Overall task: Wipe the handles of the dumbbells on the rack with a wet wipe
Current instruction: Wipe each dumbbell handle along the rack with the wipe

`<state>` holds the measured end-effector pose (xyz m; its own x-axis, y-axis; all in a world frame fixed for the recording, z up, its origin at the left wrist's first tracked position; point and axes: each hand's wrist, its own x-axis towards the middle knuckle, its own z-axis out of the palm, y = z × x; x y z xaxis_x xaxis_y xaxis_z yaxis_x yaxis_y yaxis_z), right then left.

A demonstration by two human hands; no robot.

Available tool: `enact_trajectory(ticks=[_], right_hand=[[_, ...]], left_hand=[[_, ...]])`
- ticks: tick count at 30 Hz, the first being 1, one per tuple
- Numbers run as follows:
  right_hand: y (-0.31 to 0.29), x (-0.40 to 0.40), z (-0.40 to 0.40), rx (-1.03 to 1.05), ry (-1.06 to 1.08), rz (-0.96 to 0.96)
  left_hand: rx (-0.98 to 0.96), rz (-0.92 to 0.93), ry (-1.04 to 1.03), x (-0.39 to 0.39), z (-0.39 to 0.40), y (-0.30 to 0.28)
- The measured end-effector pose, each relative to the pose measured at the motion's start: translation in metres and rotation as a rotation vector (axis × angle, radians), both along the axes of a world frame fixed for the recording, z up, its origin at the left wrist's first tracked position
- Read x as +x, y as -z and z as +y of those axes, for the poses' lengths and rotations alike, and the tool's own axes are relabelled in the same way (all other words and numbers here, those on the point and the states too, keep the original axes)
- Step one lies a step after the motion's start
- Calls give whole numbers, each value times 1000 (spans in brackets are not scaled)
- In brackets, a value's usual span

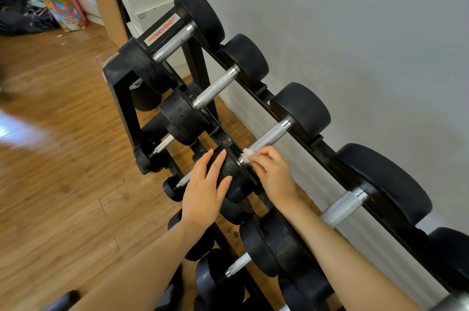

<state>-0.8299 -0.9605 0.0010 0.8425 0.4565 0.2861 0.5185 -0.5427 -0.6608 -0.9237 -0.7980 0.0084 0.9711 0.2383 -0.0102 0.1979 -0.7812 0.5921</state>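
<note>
Head view, forearms: your two forearms come up from the bottom edge, nearest the lens, toward mid-frame.
Right hand (272, 171): your fingers (258, 158) are curled, pinching a small white wet wipe (246, 154) against the near end of the handle.
Left hand (205, 183): fingers straight and spread, palm resting flat on the near black weight head (234, 176) of that dumbbell; it grips nothing.
Handle being wiped (270, 136): knurled steel bar just right of centre frame, on the top tier of the rack (119, 87).
Key relation: the bar's long axis runs from your fingers up and to the right, toward the far weight head by the wall (355, 18). The unwiped length appears to lie that way, so the stroke goes up-right, and your right hand is the nearer one.
Other handles: two lie toward the upper left of the frame, one toward the lower right.
Lower tiers: more dumbbells sit below, over the wooden floor (63, 158).
</note>
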Motion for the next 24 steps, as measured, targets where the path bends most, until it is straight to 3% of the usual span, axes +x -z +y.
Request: enact_trajectory(ticks=[5,17,21,24], right_hand=[[-7,4,0,-60,-91,16],[-51,-25,-52,39,290,61],[-61,-56,-63,30,375,83],[-66,-80,-72,20,476,80]], left_hand=[[-13,16,-6,1,-1,-3],[-68,67,-76,-8,-16,-26],[-26,108,-22,-24,-24,-30],[125,162,49,-35,-28,-35]])
